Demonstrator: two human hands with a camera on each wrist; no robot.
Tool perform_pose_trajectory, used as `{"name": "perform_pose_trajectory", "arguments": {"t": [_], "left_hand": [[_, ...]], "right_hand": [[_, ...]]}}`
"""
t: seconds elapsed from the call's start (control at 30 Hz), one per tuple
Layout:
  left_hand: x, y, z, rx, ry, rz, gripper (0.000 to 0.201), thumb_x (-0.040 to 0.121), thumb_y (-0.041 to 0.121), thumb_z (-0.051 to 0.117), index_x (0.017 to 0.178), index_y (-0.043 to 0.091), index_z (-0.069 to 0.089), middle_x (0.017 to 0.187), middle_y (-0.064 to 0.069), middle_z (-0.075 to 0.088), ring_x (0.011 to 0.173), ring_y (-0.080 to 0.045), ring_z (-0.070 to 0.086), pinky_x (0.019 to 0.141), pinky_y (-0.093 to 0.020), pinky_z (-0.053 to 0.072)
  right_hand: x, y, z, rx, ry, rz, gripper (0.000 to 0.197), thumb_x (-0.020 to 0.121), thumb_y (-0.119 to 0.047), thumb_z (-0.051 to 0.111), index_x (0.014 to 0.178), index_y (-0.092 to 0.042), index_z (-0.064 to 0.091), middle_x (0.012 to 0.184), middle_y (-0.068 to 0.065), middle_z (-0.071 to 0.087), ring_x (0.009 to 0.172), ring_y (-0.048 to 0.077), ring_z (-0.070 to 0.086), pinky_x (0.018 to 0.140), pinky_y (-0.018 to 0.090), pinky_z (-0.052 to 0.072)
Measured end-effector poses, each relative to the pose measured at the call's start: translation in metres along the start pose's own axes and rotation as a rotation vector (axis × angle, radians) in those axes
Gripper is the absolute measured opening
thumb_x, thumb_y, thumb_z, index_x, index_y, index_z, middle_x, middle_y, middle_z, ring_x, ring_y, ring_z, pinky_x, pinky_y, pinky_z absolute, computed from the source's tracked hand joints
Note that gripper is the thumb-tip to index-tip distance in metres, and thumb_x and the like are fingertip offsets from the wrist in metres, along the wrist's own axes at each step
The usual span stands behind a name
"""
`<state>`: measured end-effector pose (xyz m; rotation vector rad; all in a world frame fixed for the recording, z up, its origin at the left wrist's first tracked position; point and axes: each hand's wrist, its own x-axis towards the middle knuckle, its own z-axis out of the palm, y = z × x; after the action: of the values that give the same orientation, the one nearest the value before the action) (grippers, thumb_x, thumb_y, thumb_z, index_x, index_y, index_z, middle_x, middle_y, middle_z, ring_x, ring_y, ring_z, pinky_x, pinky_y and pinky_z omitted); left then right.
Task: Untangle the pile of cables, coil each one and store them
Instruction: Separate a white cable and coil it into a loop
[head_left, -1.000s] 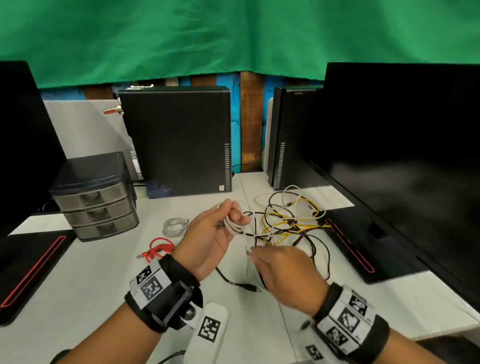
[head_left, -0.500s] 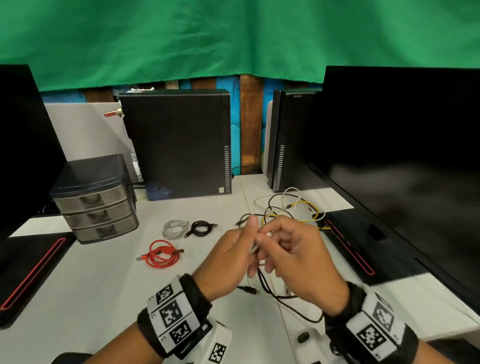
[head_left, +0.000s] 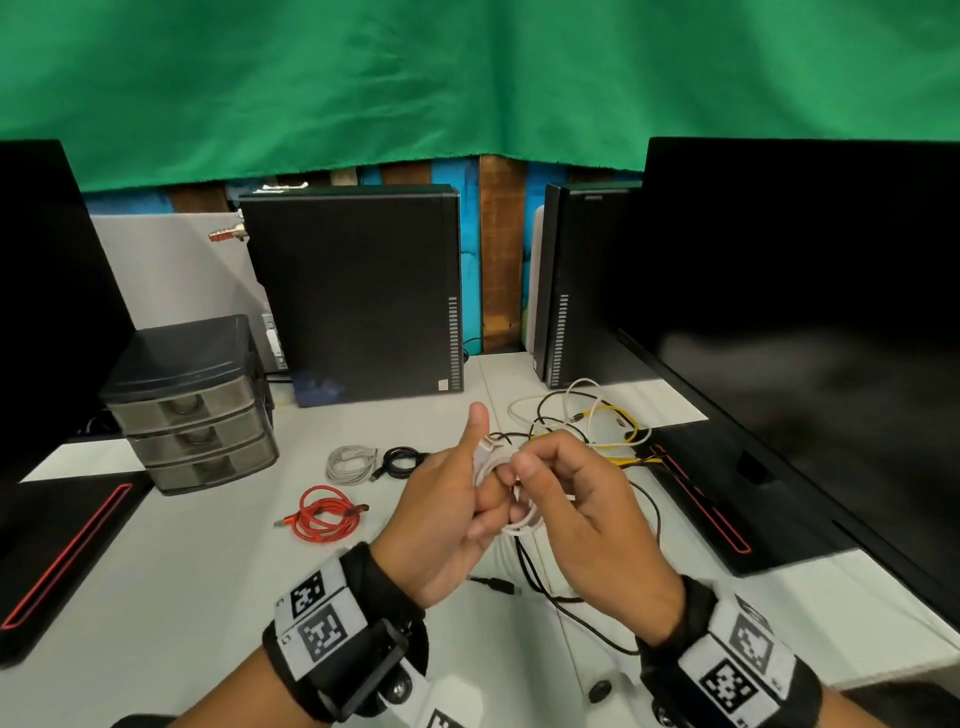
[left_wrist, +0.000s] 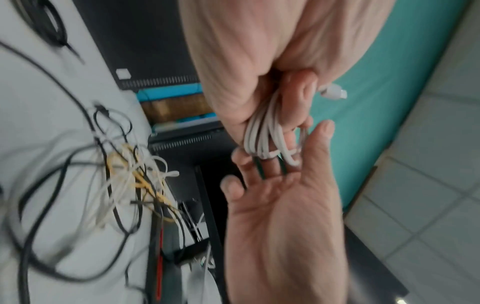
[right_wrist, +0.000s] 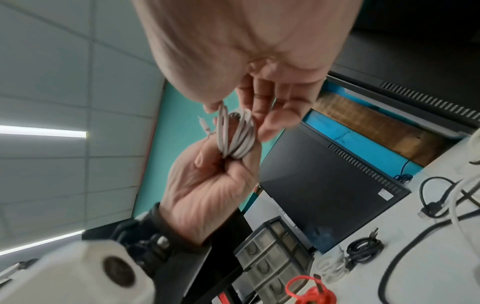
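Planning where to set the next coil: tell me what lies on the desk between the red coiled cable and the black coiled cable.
In the head view, a grey-white coiled cable lies between the red coiled cable and the black coiled cable, close beside the black one.

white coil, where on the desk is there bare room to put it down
Bare desk lies left of the red coil, in front of the drawers. The tangle behind the hands, toward the right monitor, is crowded.

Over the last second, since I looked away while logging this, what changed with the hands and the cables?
The right hand rose from low over the table to meet the left hand, and both now hold the white cable, gathered into loops between them. The left thumb now points up. The tangled pile, red coil, grey coil and drawer unit lie unchanged.
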<state>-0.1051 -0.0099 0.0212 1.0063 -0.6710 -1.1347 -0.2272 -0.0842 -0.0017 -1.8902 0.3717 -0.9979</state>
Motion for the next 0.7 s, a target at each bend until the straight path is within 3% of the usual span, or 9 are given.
{"name": "perform_pose_trajectory", "arguments": {"t": [0.2, 0.3, 0.37, 0.47, 0.57, 0.6, 0.7], "left_hand": [[-0.004, -0.017, 0.019, 0.146, 0.104, 0.003, 0.055, 0.095, 0.06, 0.041, 0.07, 0.013, 0.056, 0.05, -0.001, 0.027, 0.043, -0.013, 0.032, 0.053, -0.021, 0.042], [-0.002, -0.024, 0.017, 0.343, 0.153, 0.091, 0.061, 0.097, 0.059, 0.034, 0.054, 0.018, 0.048, 0.049, -0.002, 0.035, 0.048, -0.011, 0.039, 0.054, -0.015, 0.04], [0.0, -0.029, 0.013, 0.386, 0.186, 0.109, 0.061, 0.097, 0.059, 0.034, 0.056, 0.016, 0.048, 0.05, -0.002, 0.043, 0.049, -0.011, 0.043, 0.054, -0.016, 0.041], [0.003, -0.037, 0.008, 0.393, 0.207, 0.116, 0.065, 0.093, 0.064, 0.033, 0.069, 0.01, 0.061, 0.059, -0.008, 0.058, 0.059, -0.017, 0.056, 0.06, -0.029, 0.047], [0.006, -0.039, 0.005, 0.369, 0.267, 0.15, 0.068, 0.091, 0.064, 0.03, 0.086, 0.009, 0.069, 0.069, -0.008, 0.069, 0.063, -0.017, 0.063, 0.055, -0.029, 0.047], [0.006, -0.038, 0.005, 0.329, 0.279, 0.157, 0.067, 0.09, 0.064, 0.031, 0.093, 0.009, 0.069, 0.074, -0.011, 0.071, 0.065, -0.018, 0.064, 0.054, -0.029, 0.048], [0.003, -0.038, 0.005, 0.196, 0.275, 0.127, 0.053, 0.1, 0.05, 0.035, 0.107, 0.005, 0.062, 0.092, -0.015, 0.073, 0.072, -0.022, 0.069, 0.058, -0.033, 0.055]], "right_hand": [[-0.007, 0.007, 0.008, -0.008, 0.098, 0.102, 0.036, 0.105, -0.044, 0.039, 0.083, -0.018, 0.051, 0.067, 0.001, 0.064, 0.057, 0.02, 0.063, 0.06, 0.045, 0.057], [-0.008, 0.009, 0.007, -0.166, 0.064, 0.039, 0.035, 0.104, -0.039, 0.036, 0.083, -0.014, 0.049, 0.063, -0.005, 0.063, 0.058, 0.015, 0.061, 0.06, 0.037, 0.053], [-0.008, 0.013, 0.008, -0.249, 0.034, 0.037, 0.034, 0.104, -0.038, 0.036, 0.081, -0.016, 0.048, 0.061, -0.006, 0.061, 0.059, 0.015, 0.059, 0.06, 0.035, 0.05], [-0.007, 0.021, 0.01, -0.323, 0.043, 0.044, 0.039, 0.102, -0.044, 0.034, 0.078, -0.017, 0.047, 0.059, -0.002, 0.056, 0.056, 0.018, 0.055, 0.059, 0.039, 0.047], [-0.004, 0.025, 0.009, -0.296, 0.12, 0.056, 0.042, 0.1, -0.045, 0.035, 0.078, -0.013, 0.049, 0.06, 0.0, 0.055, 0.056, 0.014, 0.053, 0.054, 0.03, 0.044], [-0.002, 0.026, 0.008, -0.271, 0.152, 0.068, 0.041, 0.101, -0.042, 0.037, 0.077, -0.011, 0.05, 0.061, 0.0, 0.054, 0.056, 0.012, 0.052, 0.054, 0.026, 0.043], [0.005, 0.03, 0.003, -0.226, 0.217, 0.114, 0.037, 0.106, -0.031, 0.042, 0.074, -0.014, 0.049, 0.06, -0.001, 0.05, 0.054, 0.014, 0.045, 0.055, 0.031, 0.039]]}}
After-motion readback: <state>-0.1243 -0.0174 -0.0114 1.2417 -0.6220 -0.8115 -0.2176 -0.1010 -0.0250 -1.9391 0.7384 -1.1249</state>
